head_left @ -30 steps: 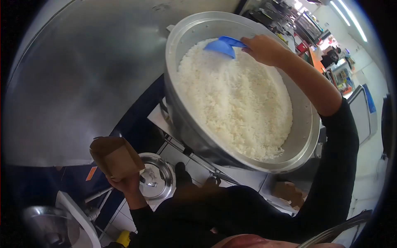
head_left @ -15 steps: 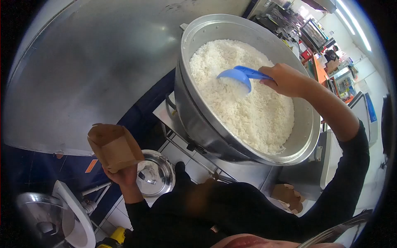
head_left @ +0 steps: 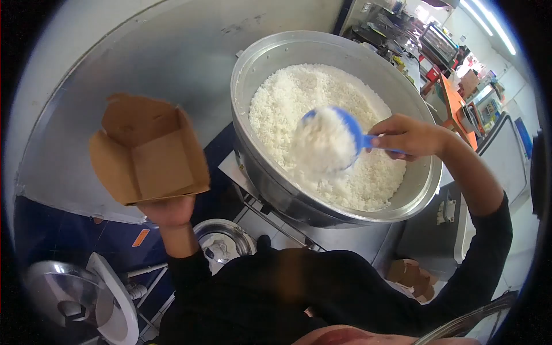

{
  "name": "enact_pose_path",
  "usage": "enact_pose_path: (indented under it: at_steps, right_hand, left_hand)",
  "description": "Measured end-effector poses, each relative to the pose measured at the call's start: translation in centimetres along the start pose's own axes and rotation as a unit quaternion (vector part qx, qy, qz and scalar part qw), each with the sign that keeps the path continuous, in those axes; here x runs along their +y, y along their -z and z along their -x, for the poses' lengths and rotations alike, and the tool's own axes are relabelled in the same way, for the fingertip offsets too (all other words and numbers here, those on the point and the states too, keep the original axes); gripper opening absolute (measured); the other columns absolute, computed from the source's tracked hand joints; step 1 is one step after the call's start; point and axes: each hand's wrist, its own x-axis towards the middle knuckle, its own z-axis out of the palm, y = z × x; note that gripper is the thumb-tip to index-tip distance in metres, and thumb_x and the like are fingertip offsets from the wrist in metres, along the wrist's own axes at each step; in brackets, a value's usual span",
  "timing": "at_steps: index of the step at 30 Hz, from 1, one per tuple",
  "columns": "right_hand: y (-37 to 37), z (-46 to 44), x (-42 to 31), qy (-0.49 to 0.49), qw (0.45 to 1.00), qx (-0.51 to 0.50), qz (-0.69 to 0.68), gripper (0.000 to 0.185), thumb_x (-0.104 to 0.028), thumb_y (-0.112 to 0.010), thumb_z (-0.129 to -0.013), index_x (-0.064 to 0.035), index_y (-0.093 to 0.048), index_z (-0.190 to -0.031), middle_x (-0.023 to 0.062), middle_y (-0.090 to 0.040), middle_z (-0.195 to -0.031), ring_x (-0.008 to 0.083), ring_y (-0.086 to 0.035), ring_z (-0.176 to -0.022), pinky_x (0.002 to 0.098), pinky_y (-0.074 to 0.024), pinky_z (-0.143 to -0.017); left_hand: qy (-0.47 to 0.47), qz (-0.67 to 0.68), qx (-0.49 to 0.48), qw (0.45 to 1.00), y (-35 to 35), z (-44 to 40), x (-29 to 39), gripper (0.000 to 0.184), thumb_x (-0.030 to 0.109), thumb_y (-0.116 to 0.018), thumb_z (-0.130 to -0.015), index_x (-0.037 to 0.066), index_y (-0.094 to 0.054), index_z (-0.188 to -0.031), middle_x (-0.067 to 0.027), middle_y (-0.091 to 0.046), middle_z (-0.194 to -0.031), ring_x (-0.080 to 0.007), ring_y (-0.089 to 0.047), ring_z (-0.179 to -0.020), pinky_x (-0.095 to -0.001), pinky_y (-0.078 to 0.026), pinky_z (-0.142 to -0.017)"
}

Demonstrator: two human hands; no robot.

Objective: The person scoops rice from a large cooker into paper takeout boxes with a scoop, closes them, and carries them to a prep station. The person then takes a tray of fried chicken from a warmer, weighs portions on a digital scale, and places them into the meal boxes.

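Note:
A large round metal pot [head_left: 270, 185] holds a wide bed of white rice [head_left: 282, 95]. Over the rice, my right hand [head_left: 411, 137] is closed round the handle of a blue scoop [head_left: 355, 133], whose bowl is heaped with rice. To the left of the pot, my left hand [head_left: 171, 211] supports an open brown cardboard box [head_left: 164, 164] from below. The inside of the box faces me and shows bare cardboard. The fingers of my left hand are mostly hidden behind the box.
Below the pot is a metal stand [head_left: 267, 215]. A round metal lid [head_left: 238, 233] lies low beside it, and a white basin [head_left: 118, 305] is at lower left. More brown boxes [head_left: 411, 276] sit at lower right. Counters with kitchenware run along the upper right.
The scoop has come up out of the rice, now full and closer to me. My left hand has raised the box, which looks larger and nearer to the camera.

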Motion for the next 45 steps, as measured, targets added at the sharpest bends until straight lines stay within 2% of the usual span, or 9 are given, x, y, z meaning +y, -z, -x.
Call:
enact_pose_path:
  at_steps: [12, 21, 27, 30, 35, 36, 38, 40, 45]
  right_hand:
    - [3.5, 13.5, -2.6, 0.211, 0.888, 0.408, 0.019, 0.041, -0.039, -0.056, -0.091, -0.005, -0.058, -0.113, -0.0035, -0.049, -0.062, -0.0007, -0.035, -0.041, 0.0143, -0.0228, -0.033]
    - [-3.8, 11.2, -4.4, 0.355, 0.478, 0.663, 0.454, 0.029, -0.02, -0.06, -0.089, -0.0091, -0.06, -0.116, 0.0104, -0.068, -0.086, 0.0252, -0.065, -0.069, 0.0298, -0.0502, -0.063]
    - [-4.5, 12.7, -4.1, 0.381, 0.567, 0.64, 0.353, 0.037, -0.025, -0.057, -0.092, -0.0071, -0.055, -0.123, 0.0125, -0.067, -0.084, 0.0224, -0.066, -0.071, 0.0289, -0.0508, -0.065]
    - [-2.8, 17.8, -5.7, 0.227, 0.893, 0.389, 0.017, 0.032, -0.027, -0.054, -0.093, -0.0008, -0.056, -0.11, 0.011, -0.06, -0.079, 0.018, -0.058, -0.068, 0.0293, -0.048, -0.061]
    - [-1.8, 12.1, -0.8, 0.154, 0.893, 0.412, 0.097, 0.042, -0.035, -0.044, -0.097, 0.0036, -0.06, -0.101, 0.0154, -0.062, -0.082, 0.0216, -0.06, -0.073, 0.0381, -0.0511, -0.067]
    - [-3.1, 8.9, 1.4, 0.268, 0.7, 0.619, 0.234, 0.045, -0.037, -0.044, -0.096, 0.0041, -0.061, -0.101, 0.0169, -0.063, -0.086, 0.0236, -0.06, -0.076, 0.0393, -0.0504, -0.07]
    - [-4.9, 8.2, 2.7, 0.338, 0.582, 0.666, 0.322, 0.053, -0.041, -0.058, -0.087, 0.0024, -0.051, -0.117, 0.0195, -0.061, -0.098, 0.0282, -0.058, -0.091, 0.0385, -0.0465, -0.082]
    - [-7.7, 10.9, 2.7, 0.378, 0.732, 0.518, 0.229, 0.096, -0.047, -0.075, -0.071, 0.0052, -0.03, -0.137, 0.0248, -0.053, -0.113, 0.0355, -0.052, -0.11, 0.0386, -0.0396, -0.096]
    - [-19.2, 9.2, 6.9, 0.56, 0.665, 0.463, -0.172, 0.123, -0.037, -0.086, -0.055, 0.0034, -0.011, -0.143, 0.026, -0.047, -0.121, 0.0368, -0.048, -0.115, 0.0366, -0.0381, -0.1]
  left_hand:
    - [0.137, 0.032, -0.205, 0.969, -12.4, -2.0, -7.0, 0.06, 0.052, -0.03, -0.094, 0.013, -0.036, -0.14, -0.01, -0.04, -0.141, -0.0298, -0.038, -0.129, -0.0535, -0.031, -0.104]
    - [0.176, 0.105, -0.164, 0.965, -17.8, 1.2, -11.5, 0.058, 0.049, -0.027, -0.095, 0.012, -0.037, -0.139, -0.0103, -0.037, -0.143, -0.033, -0.035, -0.132, -0.055, -0.028, -0.106]
    - [0.196, 0.147, -0.139, 0.959, -16.3, 2.1, -11.8, 0.057, 0.048, -0.03, -0.094, 0.012, -0.04, -0.138, -0.0098, -0.04, -0.141, -0.0319, -0.036, -0.131, -0.0559, -0.026, -0.107]
    - [0.165, 0.115, -0.079, 0.976, -16.4, 3.7, -11.3, 0.058, 0.046, -0.044, -0.091, 0.014, -0.038, -0.139, -0.0106, -0.039, -0.142, -0.0322, -0.027, -0.136, -0.0556, -0.014, -0.112]
    - [0.019, 0.035, -0.097, 0.995, -16.4, 5.1, -11.1, 0.068, 0.04, -0.048, -0.091, 0.007, -0.023, -0.144, -0.0227, -0.019, -0.148, -0.045, -0.012, -0.137, -0.0572, -0.004, -0.113]
    - [0.004, 0.02, -0.11, 0.994, -16.6, 5.4, -11.2, 0.07, 0.04, -0.048, -0.091, 0.005, -0.02, -0.144, -0.0237, -0.017, -0.148, -0.0458, -0.011, -0.137, -0.0577, -0.003, -0.113]
    - [-0.014, 0.0, -0.126, 0.992, -17.7, 6.7, -12.8, 0.072, 0.04, -0.048, -0.091, 0.004, -0.018, -0.145, -0.0215, -0.015, -0.149, -0.0413, -0.009, -0.138, -0.057, -0.003, -0.113]
    - [-0.025, -0.015, -0.132, 0.991, -18.3, 8.4, -15.0, 0.071, 0.041, -0.049, -0.09, 0.006, -0.021, -0.145, -0.0149, -0.017, -0.151, -0.0306, -0.009, -0.141, -0.0544, -0.004, -0.114]
    - [0.223, 0.157, -0.202, 0.941, -15.6, 13.3, -20.8, 0.066, 0.04, -0.042, -0.093, 0.004, -0.02, -0.144, -0.0222, -0.02, -0.147, -0.036, -0.018, -0.137, -0.0507, -0.014, -0.113]
